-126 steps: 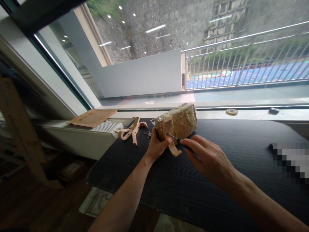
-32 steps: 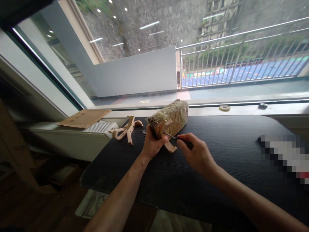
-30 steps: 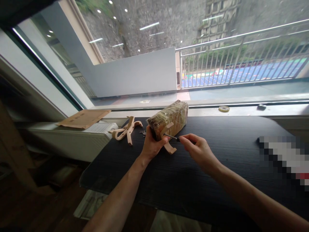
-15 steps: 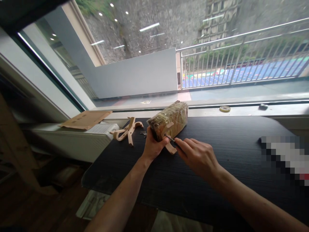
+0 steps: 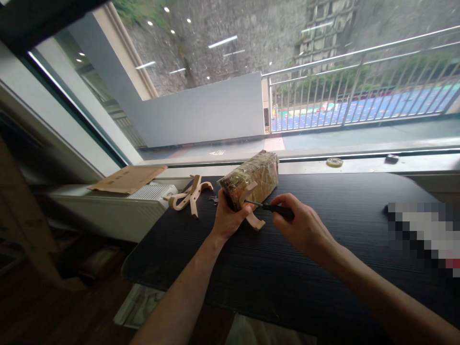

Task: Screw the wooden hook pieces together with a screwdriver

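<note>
A long block wrapped in clear plastic rests on the dark table, its near end toward me. Against that end stands a curved wooden piece. My left hand is closed around the block's near left corner and the wooden piece, thumb by the piece's middle. In my right hand is a screwdriver with a black handle, its thin shaft pointing left. The tip meets the wooden piece beside my left thumb; whether a screw is under it I cannot make out.
More curved wooden pieces lie at the table's left, beside several small screws. A brown envelope lies on the radiator. A tape roll and a small dark object sit on the windowsill. A blurred-out item is at right.
My right hand has shifted slightly right and loosened around the screwdriver, showing more of its handle, which now lies flatter. My left hand and the block stay almost in place.
</note>
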`<state>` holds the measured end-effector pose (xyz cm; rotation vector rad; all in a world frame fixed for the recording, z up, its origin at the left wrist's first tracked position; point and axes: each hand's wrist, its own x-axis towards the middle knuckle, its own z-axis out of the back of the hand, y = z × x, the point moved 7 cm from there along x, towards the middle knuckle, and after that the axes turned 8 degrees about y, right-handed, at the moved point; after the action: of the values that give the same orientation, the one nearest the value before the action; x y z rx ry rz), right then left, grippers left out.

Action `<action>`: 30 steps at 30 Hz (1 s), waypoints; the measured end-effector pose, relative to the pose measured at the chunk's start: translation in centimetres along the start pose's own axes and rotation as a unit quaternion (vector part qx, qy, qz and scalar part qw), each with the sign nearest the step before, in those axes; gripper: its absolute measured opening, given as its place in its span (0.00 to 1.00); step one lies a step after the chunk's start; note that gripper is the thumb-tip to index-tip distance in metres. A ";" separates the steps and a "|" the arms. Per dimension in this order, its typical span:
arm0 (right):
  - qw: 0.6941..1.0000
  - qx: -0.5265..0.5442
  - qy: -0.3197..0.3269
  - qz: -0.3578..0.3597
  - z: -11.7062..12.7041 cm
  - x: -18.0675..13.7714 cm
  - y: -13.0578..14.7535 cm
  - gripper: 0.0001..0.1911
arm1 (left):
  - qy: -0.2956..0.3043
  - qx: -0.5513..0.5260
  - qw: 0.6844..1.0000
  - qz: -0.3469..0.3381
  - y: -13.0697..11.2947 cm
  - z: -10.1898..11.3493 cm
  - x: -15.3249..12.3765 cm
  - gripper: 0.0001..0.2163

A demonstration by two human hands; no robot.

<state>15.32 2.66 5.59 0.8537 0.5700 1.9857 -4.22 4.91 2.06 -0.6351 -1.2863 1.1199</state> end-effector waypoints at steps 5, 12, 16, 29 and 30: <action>0.963 -0.214 -0.019 0.160 -0.2 -0.7 2.2 0.15 | -0.009 0.017 1.000 -0.003 0.2 0.3 0.1 0.25; 0.994 0.072 0.081 -0.030 -2.4 0.2 -0.8 0.22 | 0.022 -0.006 1.000 0.002 0.5 0.2 0.2 0.27; 0.989 0.103 0.099 -0.047 -2.8 0.2 -0.7 0.20 | 0.014 0.001 1.000 0.007 0.7 0.4 0.1 0.28; 0.977 -0.150 0.004 0.155 -1.7 -1.0 2.4 0.16 | 0.001 0.009 1.000 0.002 0.0 0.3 0.1 0.25; 0.986 -0.100 0.001 0.131 -1.8 -0.8 1.9 0.16 | 0.010 -0.001 1.000 0.002 0.0 0.2 0.1 0.26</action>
<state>13.28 0.86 5.41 0.8344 0.2637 2.2372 -4.36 4.97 2.18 -0.6501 -1.2688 1.1135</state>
